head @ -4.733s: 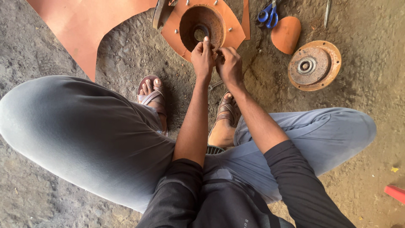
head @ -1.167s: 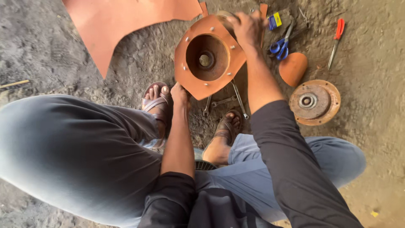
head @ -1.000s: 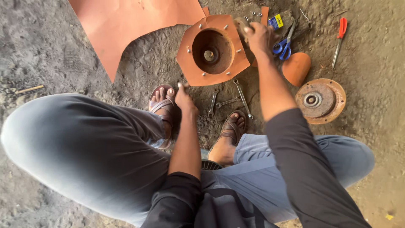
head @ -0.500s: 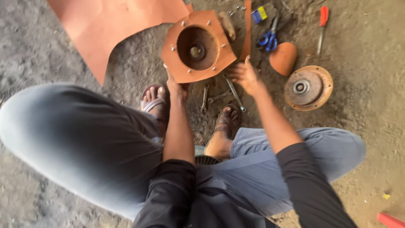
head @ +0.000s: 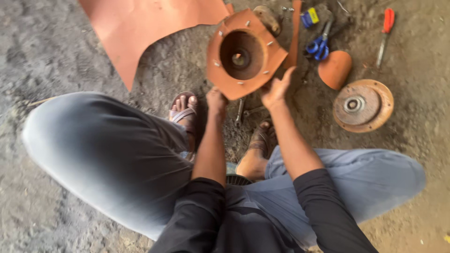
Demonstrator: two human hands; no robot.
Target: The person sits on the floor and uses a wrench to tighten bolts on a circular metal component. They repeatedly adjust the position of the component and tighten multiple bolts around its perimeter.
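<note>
Person is squatting on a gritty concrete floor [head: 56, 51] working on an orange cone-shaped metal housing [head: 243, 56], a funnel-looking piece with a flat angular flange and a dark bore down the middle. It sits on the floor just ahead of the sandalled feet, tipped so the opening faces up toward the camera.

The left hand [head: 216, 99] is at the lower edge of the flange, fingers curled together against the rim, looks like it's gripping or steadying it, though the underside is hidden. The right hand [head: 276, 89] is at the lower right edge, fingers spread apart and open, palm near the flange, not clamped on anything.

Progress-wise: several small light-coloured bolts or studs already stand in the flange holes around the bore, so the fastener part looks partly done. But the round disc with a hub [head: 363, 105] lies well apart to the right, and the small orange domed cap [head: 335, 69] lies loose near it, so neither is fitted yet, by the look of it.

A couple of spanners [head: 241, 110] lie on the floor between the hands. Blue-handled pliers [head: 319, 46] and a red-handled screwdriver [head: 386, 30] are further back, and a big orange sheet-metal panel [head: 150, 23] lies top left.
</note>
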